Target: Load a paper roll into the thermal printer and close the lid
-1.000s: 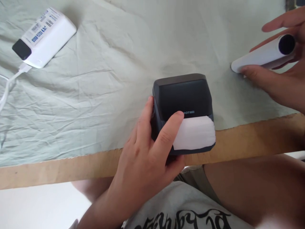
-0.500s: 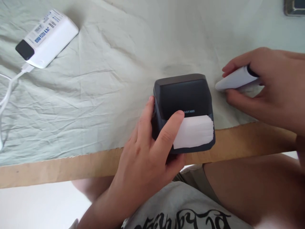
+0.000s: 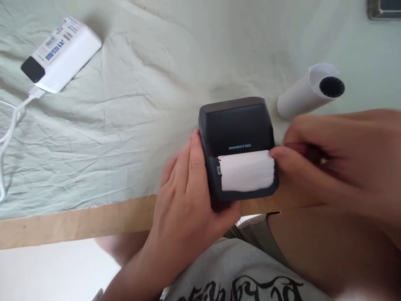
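Observation:
My left hand [image 3: 188,196] is wrapped round the left side of a black label printer [image 3: 236,125] marked NIIMBOT, its thumb below the printer's near edge. A strip of white paper [image 3: 247,171] with ragged edges comes out of the printer's slot and lies over its front. At the strip's upper right corner is the thumb tip of my right hand [image 3: 326,159]; the other fingers are curled in and partly hidden, with some blur. Just beyond that hand a white roll [image 3: 300,94] with a dark round end lies on the cloth, apart from the fingers.
A white power bank [image 3: 70,54] with a printed sticker lies at the upper left, a white cable [image 3: 14,117] plugged into it. A dark metal-edged object [image 3: 384,10] is cut off at the top right. Wrinkled pale green cloth [image 3: 131,104] covers the table behind its wooden edge [image 3: 78,223].
My right hand has let go of the white roll and moved down to the paper strip. My left thumb has slid off the printer's front to below its near edge.

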Available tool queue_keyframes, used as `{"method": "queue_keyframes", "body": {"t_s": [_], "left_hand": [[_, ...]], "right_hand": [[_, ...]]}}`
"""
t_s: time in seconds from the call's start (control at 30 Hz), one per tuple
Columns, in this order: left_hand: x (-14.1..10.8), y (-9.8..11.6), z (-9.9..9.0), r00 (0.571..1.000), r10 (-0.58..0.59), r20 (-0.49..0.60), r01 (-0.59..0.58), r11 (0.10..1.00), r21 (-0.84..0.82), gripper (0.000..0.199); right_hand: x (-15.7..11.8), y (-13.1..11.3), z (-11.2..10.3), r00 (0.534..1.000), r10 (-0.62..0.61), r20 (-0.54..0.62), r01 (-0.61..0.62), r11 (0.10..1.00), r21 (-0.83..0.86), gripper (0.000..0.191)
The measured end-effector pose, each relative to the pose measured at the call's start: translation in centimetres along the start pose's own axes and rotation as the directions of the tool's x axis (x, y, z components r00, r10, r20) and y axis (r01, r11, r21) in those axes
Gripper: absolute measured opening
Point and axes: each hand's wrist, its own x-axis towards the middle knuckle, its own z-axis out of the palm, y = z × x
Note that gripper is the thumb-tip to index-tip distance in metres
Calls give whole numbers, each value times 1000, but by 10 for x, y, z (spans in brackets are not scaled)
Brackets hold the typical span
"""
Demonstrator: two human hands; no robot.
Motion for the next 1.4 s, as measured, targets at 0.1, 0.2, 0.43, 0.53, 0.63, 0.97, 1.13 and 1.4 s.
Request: {"method": "queue_keyframes", "body": {"t_s": [0.1,0.2,0.43,0.53,0.63,0.97,1.13,1.4], "left_hand": [[1,-2,-3,999,-35,28,35,999,10,101],[1,-4,-3,998,-60,28,60,998,9,103],[1,-5,-4,998,-61,14,60,997,40,98],[1,-6,-5,998,-68,17,68,997,22,93],[2,-6,-7,997,-72,-19,71,997,-20,89],[10,-11,-13,1000,1,7,-1,999,43,64],[1,-15,0,999,-15,-36,15,1000,-7,103],[0,-16,-8,997,41,62,-43,999,27,87]], "right_hand": [[18,-11,20,990,-138,-4,138,989,55,52],[23,-6,24,992,-81,-94,88,993,76,60],[28,-6,17,991,52,124,-68,990,127,64],[31,-7,18,990,49,131,-66,990,126,60],[32,-5,18,997,0,82,-10,992,124,54],[33,-6,20,994,15,111,-34,985,169,43],[30,-14,11,989,98,111,-122,965,231,38],[37,-42,2,974,104,-200,-68,982,177,28]]}}
